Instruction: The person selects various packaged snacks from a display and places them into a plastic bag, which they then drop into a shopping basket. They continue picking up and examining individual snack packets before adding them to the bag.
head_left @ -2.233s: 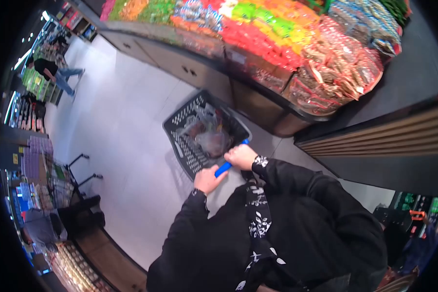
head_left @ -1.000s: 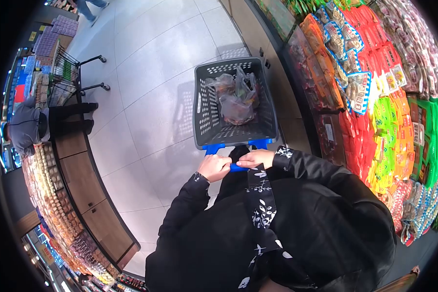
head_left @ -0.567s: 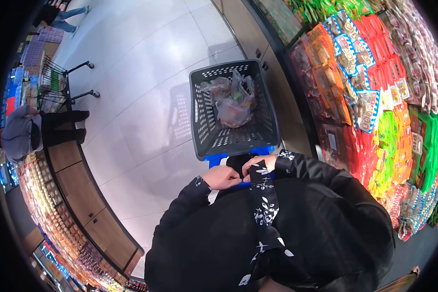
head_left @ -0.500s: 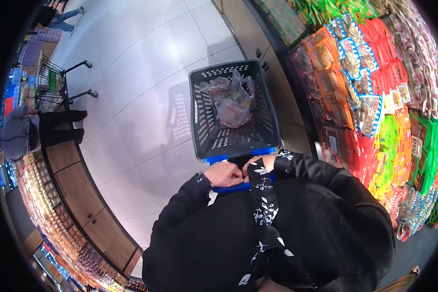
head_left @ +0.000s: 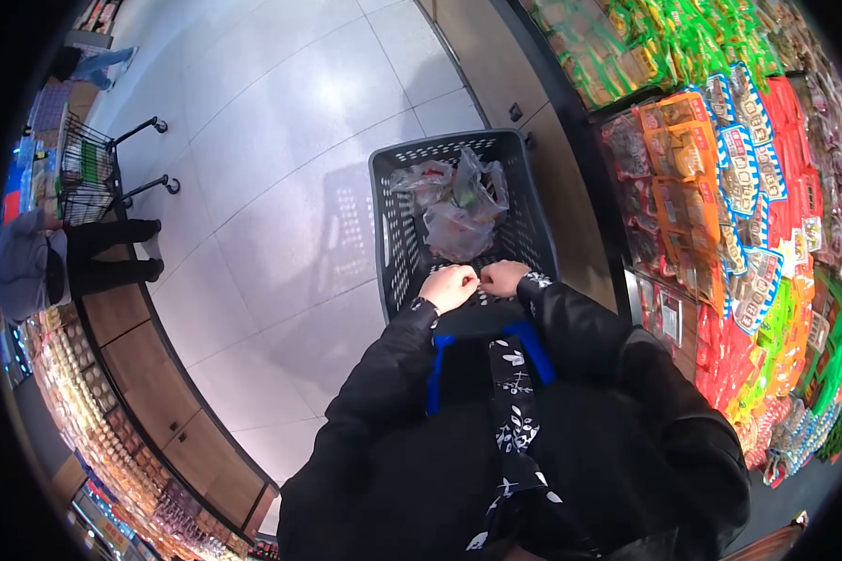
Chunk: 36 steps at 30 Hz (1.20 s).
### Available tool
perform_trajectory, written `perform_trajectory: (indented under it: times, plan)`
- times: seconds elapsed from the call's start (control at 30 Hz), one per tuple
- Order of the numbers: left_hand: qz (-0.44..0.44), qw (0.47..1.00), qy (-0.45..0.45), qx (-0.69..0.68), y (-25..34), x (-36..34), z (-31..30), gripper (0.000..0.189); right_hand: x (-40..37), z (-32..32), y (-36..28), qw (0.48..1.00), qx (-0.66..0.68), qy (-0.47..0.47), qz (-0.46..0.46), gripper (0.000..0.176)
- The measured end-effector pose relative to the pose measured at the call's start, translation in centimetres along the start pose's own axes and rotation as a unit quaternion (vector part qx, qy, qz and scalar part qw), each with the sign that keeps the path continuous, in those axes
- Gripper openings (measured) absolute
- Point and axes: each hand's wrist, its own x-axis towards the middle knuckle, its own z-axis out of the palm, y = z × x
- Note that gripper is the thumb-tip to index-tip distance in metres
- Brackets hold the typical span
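Observation:
Both of my hands are over the near end of a dark grey perforated basket [head_left: 380,229]. My left hand [head_left: 450,288] is closed, its fingertips curled inward; what it holds, if anything, is too small to make out. Close beside it, a small gap apart, my right hand [head_left: 503,279] is also closed in a pinch, with its contents hidden. Thin clear plastic bags [head_left: 460,220] with goods inside lie at the far end of the basket. A blue frame [head_left: 533,353] shows below the basket's near edge.
Shelves of bright packaged goods [head_left: 688,178] line the right side above wooden cabinets [head_left: 496,79]. On the left stand a person in dark trousers [head_left: 112,252], a wire cart [head_left: 89,168] and another display [head_left: 84,393]. Pale floor tiles [head_left: 281,196] lie between.
Both hands have moved forward from the blue handle area to over the basket's near end. The basket sits slightly lower and further right in view, and more of the green packages show.

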Motion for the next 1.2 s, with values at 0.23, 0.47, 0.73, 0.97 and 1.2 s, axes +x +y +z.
perform_trajectory:
  times: [0.23, 0.47, 0.73, 0.97, 1.2]
  plan:
    - [-0.108, 0.993, 0.002, 0.052, -6.8, 6.0, 4.4, 0.024, 6.0, 1.3, 6.4, 0.992, 0.002, 0.076, 0.105, 0.025]
    - [-0.278, 0.923, 0.218, -0.155, -19.5, 13.0, 7.9, 0.051, 7.8, 2.1, 7.6, 0.987, 0.036, 0.121, 0.102, 0.021]
    - [-0.229, 0.929, 0.238, -0.167, -22.6, 15.9, 10.3, 0.092, 10.9, 6.1, 9.3, 0.986, 0.092, 0.111, 0.083, 0.022]
    - [-0.224, 0.950, 0.194, -0.099, -24.2, 15.8, 13.2, 0.047, 14.9, 7.3, 10.0, 0.980, 0.093, 0.155, 0.085, 0.035]
    - [-0.132, 0.972, 0.194, -0.025, -21.5, 12.1, 12.9, 0.010, 14.5, 6.3, 7.9, 0.990, 0.066, 0.072, 0.099, 0.061]
